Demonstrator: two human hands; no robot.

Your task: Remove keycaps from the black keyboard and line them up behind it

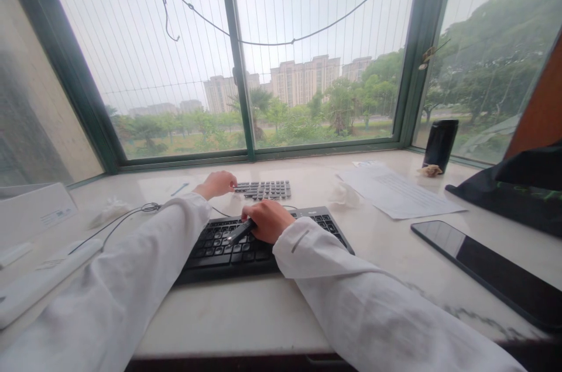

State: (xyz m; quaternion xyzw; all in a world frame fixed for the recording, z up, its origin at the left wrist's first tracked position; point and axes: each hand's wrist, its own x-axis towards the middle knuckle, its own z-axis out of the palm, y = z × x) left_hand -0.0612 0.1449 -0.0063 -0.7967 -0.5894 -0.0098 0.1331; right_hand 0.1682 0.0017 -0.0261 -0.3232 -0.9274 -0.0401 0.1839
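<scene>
- Your right hand (270,221), at the center of the frame, grips a dark stick-like tool (240,233), fingers closed around it, its tip pointing down and left over the keyboard (222,254).
- Your left hand (216,183) reaches just above center, fingers curled at the left end of the rows of keycaps (268,189); whether they pinch one, you cannot tell from this view.
- The black keyboard lies below the middle of the frame, partly hidden by your right hand and both white sleeves (140,255); the keycaps sit in rows just beyond it on the pale counter (246,316).
- At right, a dark phone (487,275) lies face up near the frame's edge, with printed paper (397,190) above it and a crumpled tissue (345,194) at the paper's left.
- A black cylinder (440,147) stands upright before the window (246,97), near a black bag (513,188) at the right edge.
- At left, a thin cable (150,207) runs near a white box (37,208).
- Across the top, a knotted cord (292,42) sags before trees and buildings.
</scene>
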